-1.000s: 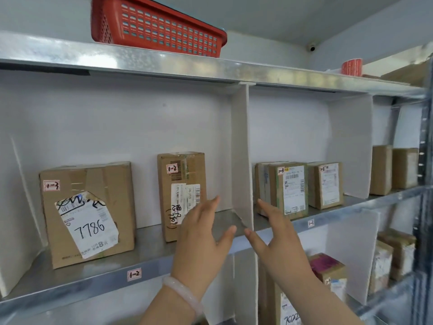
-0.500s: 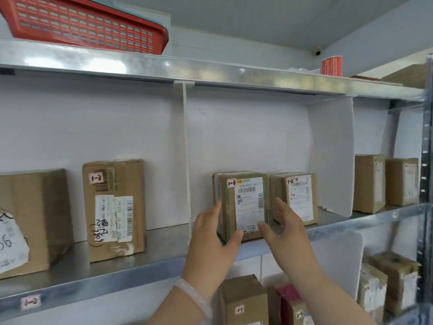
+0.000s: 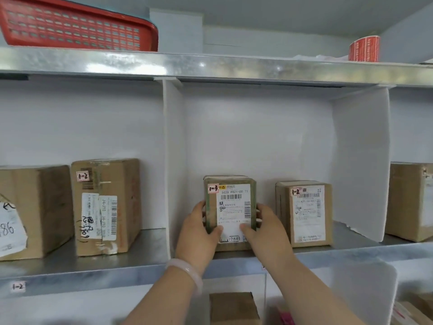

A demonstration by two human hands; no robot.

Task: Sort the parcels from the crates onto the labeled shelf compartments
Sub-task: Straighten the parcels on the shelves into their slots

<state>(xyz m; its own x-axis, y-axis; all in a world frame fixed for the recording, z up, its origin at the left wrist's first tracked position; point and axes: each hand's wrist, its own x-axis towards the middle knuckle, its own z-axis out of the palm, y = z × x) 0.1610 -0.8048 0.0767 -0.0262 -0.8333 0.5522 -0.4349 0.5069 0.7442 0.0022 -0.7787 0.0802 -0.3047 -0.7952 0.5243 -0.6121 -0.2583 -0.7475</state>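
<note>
Parcel in hand: a small brown box [image 3: 230,213] with a white shipping label and a small red-edged sticker at its top left corner, standing upright on the metal shelf [image 3: 131,266], in the compartment right of the white divider [image 3: 173,160].
Left hand [image 3: 199,238]: on the box's left side, thumb on the front face, fingers [image 3: 203,208] wrapped round the left edge; a pale bangle [image 3: 187,269] on the wrist.
Right hand [image 3: 267,233]: on the box's right side, thumb on the label, fingers curled round the right edge.
Neighbour: a second box [image 3: 307,213] just to the right in the same compartment, sticker reading 1-2, apart from the held one.
Left compartment: a tall box [image 3: 105,206] and a larger box [image 3: 30,212] at the picture's edge; the shelf front bears a tag [image 3: 17,286] reading 1-2.
Top shelf: a red basket [image 3: 77,26] at left, a red tape roll [image 3: 364,48] at right.
</note>
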